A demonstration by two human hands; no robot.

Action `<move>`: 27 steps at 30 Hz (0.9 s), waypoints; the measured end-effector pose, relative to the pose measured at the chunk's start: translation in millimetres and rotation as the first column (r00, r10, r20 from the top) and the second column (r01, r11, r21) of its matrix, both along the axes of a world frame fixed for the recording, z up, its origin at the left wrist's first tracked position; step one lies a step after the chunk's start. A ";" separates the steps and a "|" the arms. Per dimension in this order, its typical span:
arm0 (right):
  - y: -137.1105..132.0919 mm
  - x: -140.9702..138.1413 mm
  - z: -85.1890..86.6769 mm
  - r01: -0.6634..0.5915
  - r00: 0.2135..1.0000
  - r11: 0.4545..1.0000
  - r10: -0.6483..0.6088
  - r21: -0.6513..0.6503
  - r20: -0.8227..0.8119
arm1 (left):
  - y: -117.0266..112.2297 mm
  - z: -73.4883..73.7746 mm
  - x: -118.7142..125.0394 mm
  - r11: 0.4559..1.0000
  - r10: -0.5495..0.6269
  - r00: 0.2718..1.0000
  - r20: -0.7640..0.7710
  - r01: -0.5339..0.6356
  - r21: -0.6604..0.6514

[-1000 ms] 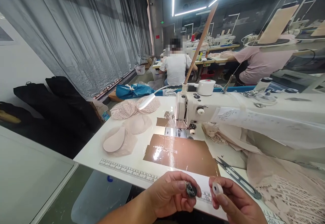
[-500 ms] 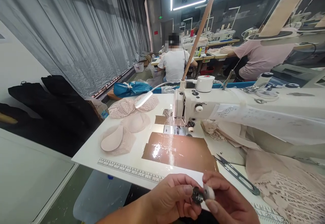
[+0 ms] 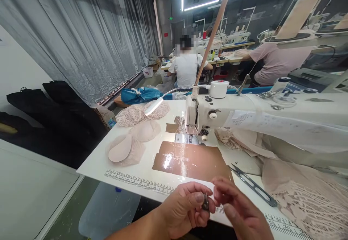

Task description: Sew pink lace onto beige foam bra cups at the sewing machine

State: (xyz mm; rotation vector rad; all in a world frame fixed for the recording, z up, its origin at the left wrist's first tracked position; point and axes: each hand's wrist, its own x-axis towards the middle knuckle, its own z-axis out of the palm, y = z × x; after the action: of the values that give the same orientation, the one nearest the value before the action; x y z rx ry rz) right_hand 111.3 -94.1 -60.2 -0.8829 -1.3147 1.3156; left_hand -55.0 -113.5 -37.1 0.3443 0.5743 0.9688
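Note:
My left hand (image 3: 182,208) pinches a small dark metal bobbin case (image 3: 205,204) between thumb and fingers, just above the near edge of the white sewing table (image 3: 103,164). My right hand (image 3: 239,211) is closed right against it, fingertips at the case; the small white bobbin it held is hidden between the fingers. The white sewing machine (image 3: 217,115) stands behind, over a brown taped patch (image 3: 191,162).
Thread snips (image 3: 254,186) lie right of the patch, with beige lace fabric (image 3: 301,200) beyond them. Padded cups and lace pieces (image 3: 136,131) sit on the table's left. A printed ruler (image 3: 136,182) runs along the front edge. Two other people sit at machines far behind.
My right hand has brought the white bobbin leftward to the bobbin case in my left hand; the bobbin no longer shows. Both hands rose slightly.

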 end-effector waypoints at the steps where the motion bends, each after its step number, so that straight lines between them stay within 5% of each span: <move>1: 2.7 2.6 3.3 -0.045 0.999 0.999 0.045 0.001 0.006 | 0.0 -0.3 -0.7 1.000 -0.017 1.000 0.003 0.017 0.005; 5: 12.2 8.4 14.9 -0.325 0.933 0.946 0.320 0.001 0.164 | -1.1 -2.9 -2.2 0.998 -0.050 0.999 -0.015 0.050 0.041; 9: 21.3 6.7 22.7 -0.440 0.855 0.892 0.379 0.108 0.354 | -1.4 -5.1 -2.6 0.999 -0.041 0.996 -0.082 0.042 -0.001; 16: 21.6 0.4 31.4 -0.379 0.832 0.918 0.285 0.113 0.475 | 1.4 -4.3 -4.4 0.996 0.037 0.979 -0.200 -0.053 -0.075; 23: 5.0 -1.8 30.7 -0.256 0.891 0.952 0.300 -0.170 0.340 | 2.6 -7.2 -5.5 0.994 0.063 0.988 -0.143 -0.074 -0.075; 27: 2.9 -2.1 33.1 -0.201 0.896 0.964 0.252 -0.174 0.365 | 1.7 -4.8 -6.5 0.997 0.070 0.985 -0.158 -0.076 -0.034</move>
State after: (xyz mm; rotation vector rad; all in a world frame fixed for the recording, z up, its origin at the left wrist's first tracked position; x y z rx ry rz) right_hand 109.3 -91.2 -27.1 -1.1503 -1.6921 1.4726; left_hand -61.5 -111.7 -41.9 0.3683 0.7532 1.0047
